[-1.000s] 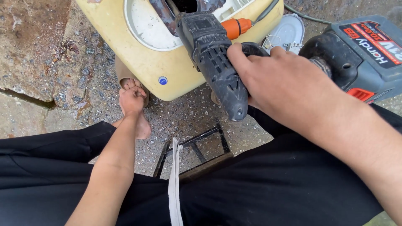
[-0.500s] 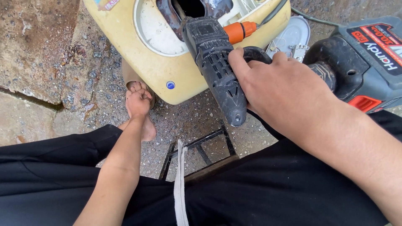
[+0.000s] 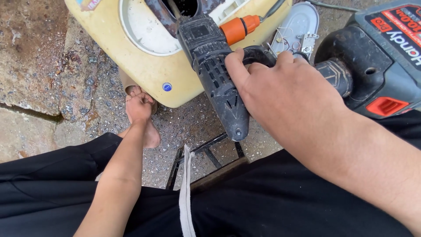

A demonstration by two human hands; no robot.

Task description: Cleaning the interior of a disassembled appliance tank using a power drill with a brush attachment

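Two hands are at work, and they do very different jobs. My right hand [image 3: 289,94] is wrapped over the rear of a black power drill [image 3: 217,74], the fingers [image 3: 234,66] curled shut around its grip with the thumb lying along the ribbed housing. The drill's nose points away from me into the dark opening of a pale yellow plastic casing [image 3: 144,66] that lies on the ground just beyond my fingers. An orange fitting [image 3: 239,27] sits beside the drill's body, just past my thumb.

My left hand [image 3: 138,107] reaches down to the casing's near lower edge, close to my foot; its fingers are bunched together, but whether they pinch anything I cannot tell.

I judge the drill to be heavy and stiff, weighted toward the front, with a ribbed shell that gives good purchase. The grip at the back, where I already have it, is the right place to hold. The casing looks light, hollow and smooth, so it could skid on the rough stone floor [image 3: 39,66] under pressure; its rim near my left fingers is the sensible spot to steady it.

To the right of my right hand rests a dark tool case [image 3: 386,66] with red panels, and a small grey cover plate [image 3: 298,26] with thin wires lies beyond my knuckles.
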